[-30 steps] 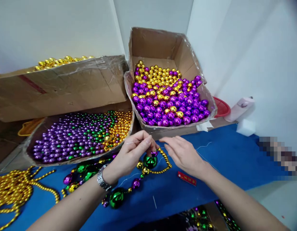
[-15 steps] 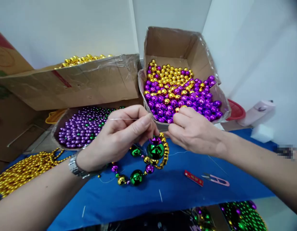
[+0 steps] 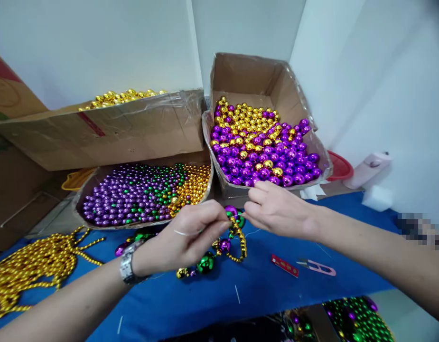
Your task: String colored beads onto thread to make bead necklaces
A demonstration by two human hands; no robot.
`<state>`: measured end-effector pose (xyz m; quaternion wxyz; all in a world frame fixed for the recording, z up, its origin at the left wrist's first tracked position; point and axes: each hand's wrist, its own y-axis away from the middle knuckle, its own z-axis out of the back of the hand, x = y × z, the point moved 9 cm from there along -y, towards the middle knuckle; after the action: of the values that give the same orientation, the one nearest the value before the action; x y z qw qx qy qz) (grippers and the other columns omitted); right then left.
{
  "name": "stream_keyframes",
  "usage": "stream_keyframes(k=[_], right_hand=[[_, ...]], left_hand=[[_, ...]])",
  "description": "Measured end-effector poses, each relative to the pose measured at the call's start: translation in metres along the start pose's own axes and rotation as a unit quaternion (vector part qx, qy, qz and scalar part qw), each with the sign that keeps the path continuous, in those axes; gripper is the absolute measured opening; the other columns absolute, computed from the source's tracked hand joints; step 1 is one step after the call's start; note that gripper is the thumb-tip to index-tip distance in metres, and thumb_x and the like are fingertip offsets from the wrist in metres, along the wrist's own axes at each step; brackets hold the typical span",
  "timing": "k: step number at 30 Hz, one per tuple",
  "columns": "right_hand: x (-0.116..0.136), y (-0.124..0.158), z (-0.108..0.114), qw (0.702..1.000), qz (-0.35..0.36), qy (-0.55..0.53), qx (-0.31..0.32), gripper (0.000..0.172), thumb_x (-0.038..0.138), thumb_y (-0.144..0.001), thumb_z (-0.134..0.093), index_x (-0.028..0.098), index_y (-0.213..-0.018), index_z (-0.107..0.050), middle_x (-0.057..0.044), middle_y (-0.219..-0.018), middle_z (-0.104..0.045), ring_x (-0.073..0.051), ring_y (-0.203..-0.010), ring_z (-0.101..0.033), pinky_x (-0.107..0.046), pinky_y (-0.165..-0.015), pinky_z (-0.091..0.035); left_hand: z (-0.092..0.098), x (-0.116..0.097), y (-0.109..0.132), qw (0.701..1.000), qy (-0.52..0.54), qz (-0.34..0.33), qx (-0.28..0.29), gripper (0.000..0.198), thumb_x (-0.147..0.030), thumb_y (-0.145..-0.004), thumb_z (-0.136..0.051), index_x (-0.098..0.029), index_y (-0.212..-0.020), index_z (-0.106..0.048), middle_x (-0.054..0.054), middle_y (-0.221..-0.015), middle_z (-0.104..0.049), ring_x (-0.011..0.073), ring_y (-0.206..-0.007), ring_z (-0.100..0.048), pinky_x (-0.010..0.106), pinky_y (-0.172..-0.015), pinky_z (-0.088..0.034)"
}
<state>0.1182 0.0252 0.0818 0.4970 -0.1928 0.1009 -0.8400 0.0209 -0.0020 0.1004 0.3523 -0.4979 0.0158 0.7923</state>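
Note:
My left hand [image 3: 196, 232], a metal-band watch at its wrist, is closed in a pinch on a thin pale string [image 3: 183, 233] that crosses its fingers. Close by on the right, my right hand [image 3: 278, 211] is closed too, its fingertips on the string in the short gap between the hands. Beneath them is a bead necklace with a large green bead [image 3: 205, 262], plus purple and gold beads. A loop of small gold beads [image 3: 244, 248] hangs from the string. Part of the necklace is hidden behind my left hand and wrist.
Behind my hands are a box of purple and gold beads [image 3: 290, 154] and a box of smaller beads [image 3: 126, 194]. Gold bead strands [image 3: 37, 266] lie left on the blue cloth [image 3: 262, 289]. A red packet [image 3: 284, 265] and pink-handled snips [image 3: 317, 267] lie right.
Both hands have moved lower in the view and come nearer each other, the string between them now short. The gold loop and necklace have shifted down slightly, and the camera view has tilted.

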Motion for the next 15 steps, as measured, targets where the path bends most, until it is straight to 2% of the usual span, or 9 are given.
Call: stream_keyframes(k=[3,5,7,8,9,12,13,14,15], right_hand=[[0.0,0.009,-0.002,0.997,-0.07,-0.037,0.006,0.027,0.025,-0.086,-0.05,0.019,-0.059,-0.05,-0.001,-0.062,-0.043,-0.014,-0.061,-0.036,-0.031,-0.06,-0.028],[-0.001,0.019,-0.012,0.983,-0.146,-0.105,0.029,0.027,0.022,-0.087,-0.047,0.019,-0.06,-0.051,0.0,-0.06,-0.046,-0.013,-0.058,-0.039,-0.03,-0.057,-0.027],[-0.003,0.033,-0.03,0.935,-0.249,-0.251,0.036,0.029,0.022,-0.089,-0.042,0.019,-0.062,-0.053,0.0,-0.059,-0.049,-0.012,-0.056,-0.042,-0.028,-0.054,-0.027],[-0.004,0.042,-0.042,0.885,-0.307,-0.348,0.024,0.03,0.024,-0.09,-0.041,0.019,-0.063,-0.053,0.001,-0.058,-0.049,-0.012,-0.055,-0.043,-0.027,-0.053,-0.028],[-0.003,0.051,-0.055,0.819,-0.359,-0.448,0.0,0.029,0.026,-0.089,-0.041,0.019,-0.064,-0.053,0.002,-0.057,-0.047,-0.011,-0.054,-0.043,-0.026,-0.052,-0.03],[0.006,0.069,-0.091,0.597,-0.428,-0.674,-0.084,0.024,0.032,-0.084,-0.051,0.019,-0.064,-0.047,0.006,-0.056,-0.037,-0.008,-0.049,-0.035,-0.023,-0.05,-0.033],[0.01,0.07,-0.1,0.549,-0.423,-0.714,-0.1,0.022,0.033,-0.081,-0.056,0.02,-0.066,-0.047,0.007,-0.057,-0.035,-0.007,-0.048,-0.032,-0.023,-0.05,-0.033],[0.012,0.071,-0.106,0.524,-0.414,-0.737,-0.109,0.02,0.034,-0.079,-0.06,0.02,-0.071,-0.048,0.008,-0.057,-0.034,-0.006,-0.047,-0.03,-0.022,-0.05,-0.033],[0.012,0.071,-0.112,0.517,-0.406,-0.745,-0.115,0.019,0.036,-0.079,-0.062,0.021,-0.077,-0.05,0.009,-0.057,-0.033,-0.006,-0.047,-0.029,-0.021,-0.05,-0.033]], left_hand=[[-0.024,-0.007,-0.002,0.981,-0.146,-0.104,0.073,0.018,-0.012,-0.085,-0.046,-0.017,-0.082,-0.063,0.008,-0.072,-0.058,0.0191,-0.067,-0.049,0.03,-0.063,-0.041],[-0.038,-0.004,-0.001,0.961,-0.212,-0.142,0.107,0.02,-0.011,-0.085,-0.043,-0.017,-0.082,-0.062,0.008,-0.073,-0.057,0.0201,-0.068,-0.048,0.031,-0.065,-0.041],[-0.047,0.003,-0.001,0.955,-0.227,-0.146,0.124,0.021,-0.011,-0.085,-0.042,-0.018,-0.082,-0.062,0.009,-0.075,-0.058,0.022,-0.073,-0.05,0.034,-0.07,-0.042],[-0.049,0.005,-0.001,0.959,-0.212,-0.142,0.121,0.02,-0.012,-0.085,-0.043,-0.019,-0.083,-0.062,0.01,-0.076,-0.059,0.0227,-0.075,-0.051,0.035,-0.073,-0.042],[-0.049,0.007,-0.002,0.966,-0.189,-0.137,0.109,0.02,-0.014,-0.086,-0.043,-0.02,-0.083,-0.062,0.01,-0.076,-0.06,0.023,-0.076,-0.052,0.035,-0.075,-0.043],[-0.048,0.009,-0.003,0.98,-0.125,-0.133,0.078,0.018,-0.019,-0.087,-0.044,-0.021,-0.081,-0.061,0.009,-0.075,-0.061,0.0229,-0.075,-0.052,0.036,-0.076,-0.044],[-0.051,0.01,-0.003,0.979,-0.13,-0.134,0.086,0.019,-0.018,-0.087,-0.043,-0.02,-0.082,-0.061,0.01,-0.077,-0.061,0.023,-0.076,-0.052,0.037,-0.076,-0.043],[-0.055,0.011,-0.003,0.974,-0.15,-0.136,0.1,0.021,-0.017,-0.088,-0.041,-0.02,-0.084,-0.061,0.011,-0.078,-0.061,0.0233,-0.076,-0.052,0.037,-0.076,-0.043],[-0.06,0.011,-0.002,0.968,-0.173,-0.141,0.117,0.023,-0.015,-0.087,-0.039,-0.019,-0.085,-0.061,0.012,-0.08,-0.061,0.0236,-0.077,-0.051,0.037,-0.075,-0.042]])
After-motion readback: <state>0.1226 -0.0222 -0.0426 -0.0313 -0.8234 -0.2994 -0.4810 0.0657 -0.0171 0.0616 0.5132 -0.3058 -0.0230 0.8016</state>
